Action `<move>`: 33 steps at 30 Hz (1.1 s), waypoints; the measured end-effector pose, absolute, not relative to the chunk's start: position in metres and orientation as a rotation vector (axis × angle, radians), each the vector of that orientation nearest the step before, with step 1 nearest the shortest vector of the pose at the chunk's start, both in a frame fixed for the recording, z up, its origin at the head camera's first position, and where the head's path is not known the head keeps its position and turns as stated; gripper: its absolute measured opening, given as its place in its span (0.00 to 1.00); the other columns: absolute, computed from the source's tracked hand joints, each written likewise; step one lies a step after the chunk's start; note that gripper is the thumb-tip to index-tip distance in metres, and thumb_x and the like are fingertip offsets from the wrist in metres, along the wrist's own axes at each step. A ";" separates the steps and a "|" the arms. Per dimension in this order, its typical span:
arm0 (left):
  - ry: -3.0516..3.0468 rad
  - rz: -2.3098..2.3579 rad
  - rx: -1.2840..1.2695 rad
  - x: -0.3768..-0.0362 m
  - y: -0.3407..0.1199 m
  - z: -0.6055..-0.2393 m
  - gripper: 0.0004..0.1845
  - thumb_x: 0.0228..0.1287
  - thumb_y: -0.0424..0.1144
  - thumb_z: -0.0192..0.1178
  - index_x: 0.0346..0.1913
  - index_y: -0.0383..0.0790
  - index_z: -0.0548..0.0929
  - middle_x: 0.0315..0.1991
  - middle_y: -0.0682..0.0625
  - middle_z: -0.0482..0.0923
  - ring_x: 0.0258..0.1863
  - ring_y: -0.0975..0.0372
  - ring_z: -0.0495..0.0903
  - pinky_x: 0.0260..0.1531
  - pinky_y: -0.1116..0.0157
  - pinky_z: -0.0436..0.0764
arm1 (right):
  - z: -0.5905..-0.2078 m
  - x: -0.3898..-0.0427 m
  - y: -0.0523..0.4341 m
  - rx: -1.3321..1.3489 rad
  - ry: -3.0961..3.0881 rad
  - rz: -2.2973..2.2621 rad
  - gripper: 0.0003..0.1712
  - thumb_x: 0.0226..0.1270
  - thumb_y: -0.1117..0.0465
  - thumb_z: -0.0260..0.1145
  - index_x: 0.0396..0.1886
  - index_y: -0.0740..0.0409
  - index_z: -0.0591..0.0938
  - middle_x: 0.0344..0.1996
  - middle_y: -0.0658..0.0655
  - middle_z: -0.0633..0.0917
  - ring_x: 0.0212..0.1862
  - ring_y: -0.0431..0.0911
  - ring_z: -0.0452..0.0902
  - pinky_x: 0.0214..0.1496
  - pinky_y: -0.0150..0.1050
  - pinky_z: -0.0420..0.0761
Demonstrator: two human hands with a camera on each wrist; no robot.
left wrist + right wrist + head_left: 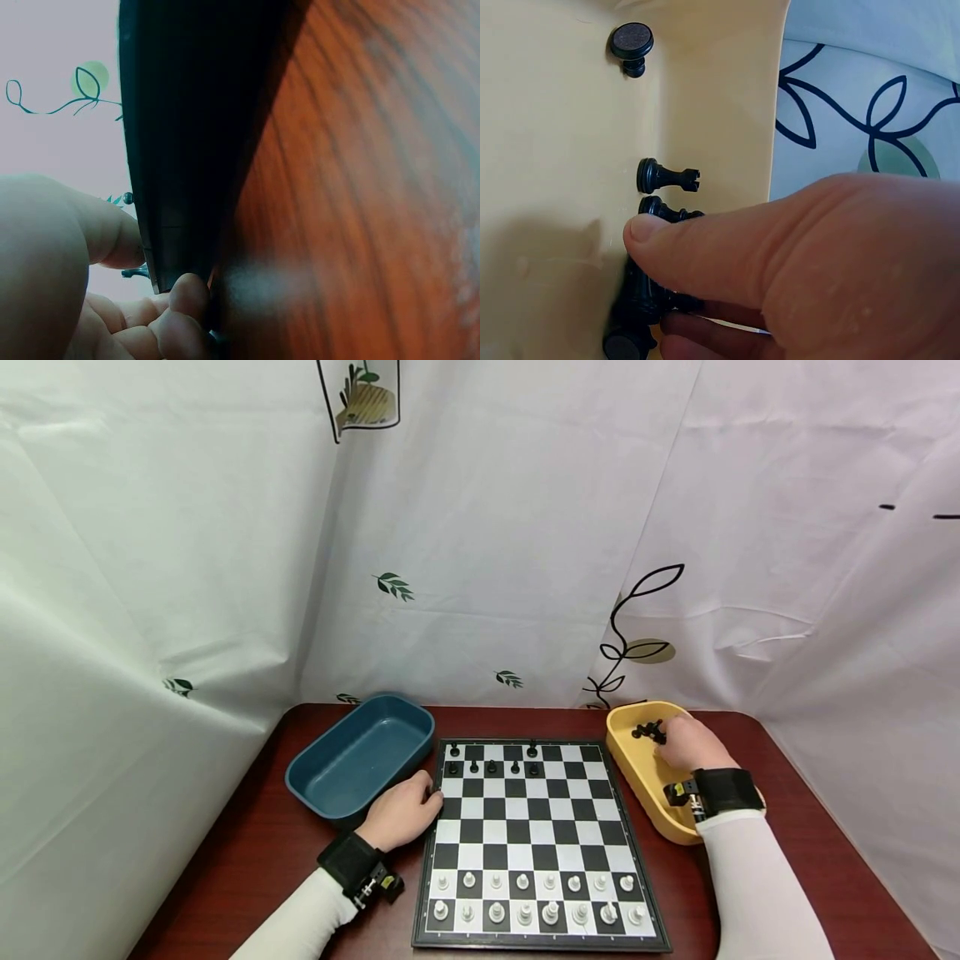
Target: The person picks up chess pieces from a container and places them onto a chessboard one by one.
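A black-and-white chessboard (536, 835) lies on the red-brown table. White pieces (536, 897) fill its two near rows, and several black pieces (491, 767) stand on the far rows. My left hand (431, 797) rests at the board's left edge (187, 150), thumb (112, 232) on top and fingers (184, 296) curled against it. My right hand (663, 735) reaches into the yellow tray (637, 772). There thumb (705, 247) and fingers pinch a black piece (641, 300) out of a small heap. A black rook (667, 178) and a pawn (632, 45) lie loose nearby.
A blue tray (360, 756) with nothing in it sits at the board's far left, just beyond my left hand. White printed curtains close in the table at the back and on both sides. The table edge (225, 860) runs close on the left.
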State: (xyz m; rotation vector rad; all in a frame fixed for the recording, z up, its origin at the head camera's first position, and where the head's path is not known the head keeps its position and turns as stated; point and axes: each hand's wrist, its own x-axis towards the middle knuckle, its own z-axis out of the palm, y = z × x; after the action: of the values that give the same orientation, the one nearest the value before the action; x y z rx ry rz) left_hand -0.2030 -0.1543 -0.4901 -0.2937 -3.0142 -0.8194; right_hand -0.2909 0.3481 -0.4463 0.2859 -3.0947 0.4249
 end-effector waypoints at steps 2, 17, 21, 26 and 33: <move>-3.016 -0.819 -0.293 -0.203 -0.154 -0.490 0.08 0.78 0.43 0.62 0.37 0.48 0.77 0.24 0.54 0.71 0.23 0.61 0.71 0.27 0.59 0.71 | -0.446 -0.290 0.347 0.305 -3.089 0.427 0.07 0.64 0.68 0.71 0.29 0.69 0.83 0.26 0.62 0.82 0.31 0.55 0.75 0.41 0.52 0.76; -3.015 -0.818 -0.289 -0.204 -0.154 -0.490 0.09 0.78 0.43 0.62 0.37 0.48 0.77 0.24 0.53 0.71 0.23 0.61 0.71 0.27 0.59 0.71 | -0.447 -0.291 0.348 0.281 -3.060 0.451 0.17 0.60 0.75 0.62 0.18 0.54 0.71 0.17 0.50 0.65 0.23 0.50 0.66 0.31 0.43 0.66; -3.016 -0.810 -0.290 -0.205 -0.153 -0.492 0.09 0.78 0.43 0.62 0.37 0.48 0.77 0.24 0.54 0.71 0.23 0.61 0.72 0.27 0.59 0.71 | -0.445 -0.289 0.347 0.268 -3.048 0.426 0.13 0.60 0.76 0.61 0.21 0.58 0.76 0.20 0.55 0.72 0.27 0.53 0.70 0.34 0.46 0.70; -3.018 -0.804 -0.290 -0.206 -0.154 -0.494 0.09 0.78 0.44 0.61 0.37 0.48 0.77 0.24 0.54 0.71 0.23 0.61 0.72 0.27 0.59 0.72 | -0.444 -0.289 0.347 0.280 -2.994 0.388 0.15 0.60 0.79 0.60 0.40 0.72 0.90 0.39 0.72 0.90 0.41 0.65 0.84 0.49 0.59 0.83; -3.019 -0.803 -0.288 -0.206 -0.154 -0.495 0.08 0.78 0.44 0.61 0.37 0.48 0.77 0.24 0.54 0.71 0.23 0.61 0.72 0.27 0.59 0.72 | -0.446 -0.293 0.348 0.332 -2.898 0.396 0.15 0.60 0.79 0.62 0.40 0.70 0.93 0.42 0.72 0.91 0.45 0.69 0.88 0.53 0.66 0.84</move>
State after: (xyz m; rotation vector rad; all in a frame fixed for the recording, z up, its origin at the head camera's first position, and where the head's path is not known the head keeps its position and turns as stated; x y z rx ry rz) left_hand -0.2060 -0.1542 -0.4951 -0.2879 -3.0190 -0.8035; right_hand -0.2925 0.3483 -0.4463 0.3325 -2.8976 0.3959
